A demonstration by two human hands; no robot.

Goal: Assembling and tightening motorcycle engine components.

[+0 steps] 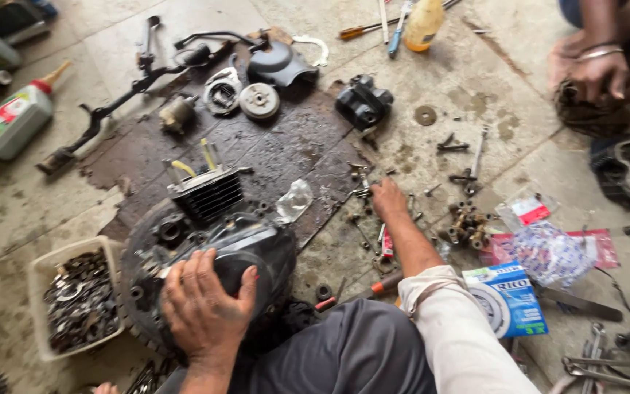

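Engine (209,241) looks heavy, oily, slippery; best held by case edges. Left hand (205,303) spread flat on cover; right hand (388,201) picking among bolts (362,191), grip narrow.

Blue-white box (506,298) lower right, red-white packets (532,212) beside, labelled bottle (14,119) left

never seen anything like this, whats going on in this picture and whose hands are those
One picture, from a camera worn on a person's head, looking down at a stained workshop floor. The left hand rests flat on a black engine block. The right hand reaches out to small bolts on the floor; whether it grips one is unclear. Around lie a tub of metal scraps, an oil bottle, a blue box and wrenches. The hand at top right belongs to another person.
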